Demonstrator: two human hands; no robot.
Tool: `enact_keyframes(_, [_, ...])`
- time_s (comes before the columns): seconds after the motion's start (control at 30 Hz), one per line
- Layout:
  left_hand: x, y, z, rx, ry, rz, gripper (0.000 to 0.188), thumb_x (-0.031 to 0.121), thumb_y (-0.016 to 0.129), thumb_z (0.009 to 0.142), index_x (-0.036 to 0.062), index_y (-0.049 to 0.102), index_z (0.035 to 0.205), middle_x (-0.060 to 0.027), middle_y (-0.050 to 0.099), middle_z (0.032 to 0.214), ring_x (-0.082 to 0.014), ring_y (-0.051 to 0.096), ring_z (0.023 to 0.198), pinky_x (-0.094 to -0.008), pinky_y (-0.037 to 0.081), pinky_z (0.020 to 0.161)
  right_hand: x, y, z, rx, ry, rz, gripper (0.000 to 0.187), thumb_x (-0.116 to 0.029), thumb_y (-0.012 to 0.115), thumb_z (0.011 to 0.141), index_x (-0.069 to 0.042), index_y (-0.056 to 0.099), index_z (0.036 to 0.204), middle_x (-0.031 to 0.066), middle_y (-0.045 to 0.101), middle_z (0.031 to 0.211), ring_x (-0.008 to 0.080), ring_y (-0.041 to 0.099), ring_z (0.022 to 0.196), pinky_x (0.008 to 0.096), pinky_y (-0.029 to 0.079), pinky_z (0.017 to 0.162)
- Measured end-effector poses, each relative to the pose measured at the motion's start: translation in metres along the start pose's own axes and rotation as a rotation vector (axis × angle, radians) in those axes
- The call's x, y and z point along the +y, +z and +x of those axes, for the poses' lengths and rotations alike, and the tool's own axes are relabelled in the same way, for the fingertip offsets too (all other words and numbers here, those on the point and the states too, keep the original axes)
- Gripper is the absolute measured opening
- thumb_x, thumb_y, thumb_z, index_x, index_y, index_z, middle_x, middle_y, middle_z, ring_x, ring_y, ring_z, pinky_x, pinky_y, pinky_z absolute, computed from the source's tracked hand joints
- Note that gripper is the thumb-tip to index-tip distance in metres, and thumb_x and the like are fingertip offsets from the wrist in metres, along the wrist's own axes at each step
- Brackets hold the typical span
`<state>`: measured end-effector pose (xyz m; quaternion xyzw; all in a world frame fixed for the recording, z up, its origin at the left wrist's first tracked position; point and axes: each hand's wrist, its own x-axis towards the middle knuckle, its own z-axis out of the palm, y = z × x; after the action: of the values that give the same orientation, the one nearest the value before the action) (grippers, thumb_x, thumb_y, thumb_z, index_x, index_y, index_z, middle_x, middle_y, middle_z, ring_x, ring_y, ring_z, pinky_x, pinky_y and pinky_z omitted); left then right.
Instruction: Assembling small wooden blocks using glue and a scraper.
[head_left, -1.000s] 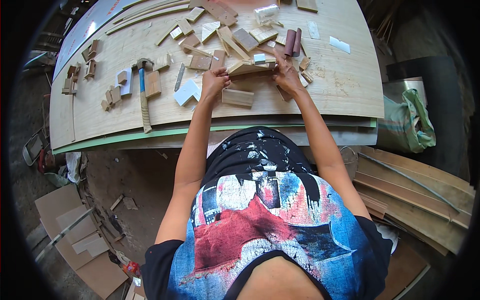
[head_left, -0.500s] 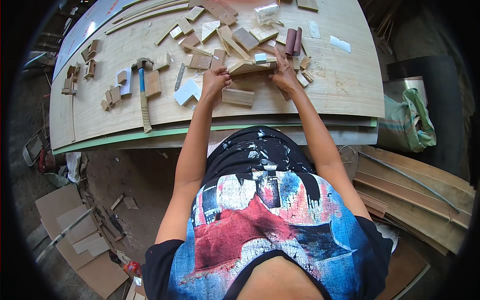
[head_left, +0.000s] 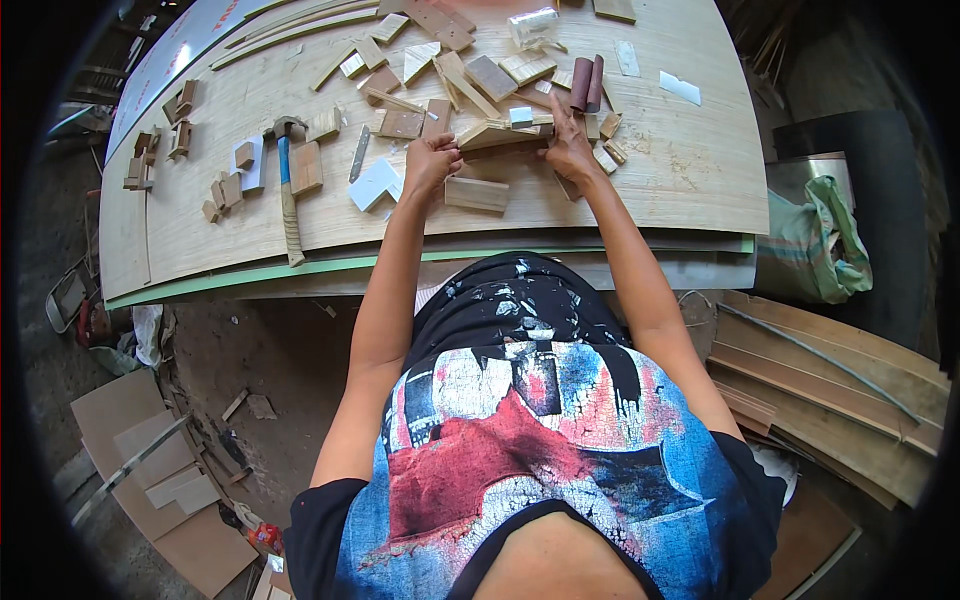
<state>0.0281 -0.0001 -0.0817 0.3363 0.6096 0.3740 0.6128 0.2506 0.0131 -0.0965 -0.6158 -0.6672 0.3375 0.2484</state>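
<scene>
Above the near middle of the table, a thin dark brown wooden strip (head_left: 503,149) spans the gap between my two hands. My left hand (head_left: 434,163) is closed, its fingers pinching the left end. At the other end my right hand (head_left: 571,152) grips with thumb and fingers, the index finger stretched forward beside a small white-topped block (head_left: 521,117). A paler wooden piece (head_left: 488,130) lies just behind the strip. Nearer to me rests a light wooden block (head_left: 476,194), and beneath my right wrist a brown piece is partly hidden.
Left of my hands lie a claw hammer (head_left: 287,190), a metal blade (head_left: 358,153) and white paper (head_left: 374,184). Small wooden assemblies (head_left: 180,138) stand farther left. Beyond my hands are scattered wood offcuts (head_left: 490,77), dark red sandpaper rolls (head_left: 581,84) and a clear plastic cup (head_left: 532,27).
</scene>
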Motion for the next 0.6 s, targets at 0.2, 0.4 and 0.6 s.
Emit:
enact_keyframes(0.2, [-0.0005, -0.0005, 0.0017, 0.005, 0.000, 0.004, 0.037, -0.006, 0.051, 0.074, -0.0094, 0.045, 0.111, -0.0133, 0.055, 0.096, -0.0150, 0.056, 0.076, -0.0219, 0.047, 0.060, -0.0038, -0.0016, -0.0006, -0.006, 0.004, -0.040, 0.094, -0.007, 0.066, 0.059, -0.015, 0.010, 0.135, 0.0195, 0.043, 0.119, 0.0347, 0.037, 0.113, 0.0372, 0.032, 0.093])
enact_keyframes(0.4, [-0.0001, 0.0004, 0.0023, 0.011, -0.003, 0.017, 0.037, -0.005, 0.051, 0.074, -0.0094, 0.045, 0.111, -0.0136, 0.056, 0.096, -0.0155, 0.057, 0.076, -0.0220, 0.047, 0.060, -0.0032, -0.0026, 0.0001, -0.016, -0.011, -0.047, 0.093, -0.006, 0.065, 0.060, -0.015, 0.011, 0.134, 0.0206, 0.042, 0.119, 0.0354, 0.037, 0.113, 0.0376, 0.031, 0.093])
enact_keyframes(0.6, [0.0004, -0.0003, 0.0022, 0.016, 0.000, 0.013, 0.037, -0.005, 0.051, 0.074, -0.0097, 0.045, 0.111, -0.0137, 0.056, 0.095, -0.0156, 0.057, 0.076, -0.0221, 0.047, 0.060, -0.0015, -0.0029, 0.0011, -0.050, 0.019, -0.022, 0.091, -0.003, 0.062, 0.061, -0.017, 0.010, 0.135, 0.0225, 0.039, 0.121, 0.0360, 0.035, 0.114, 0.0376, 0.031, 0.093])
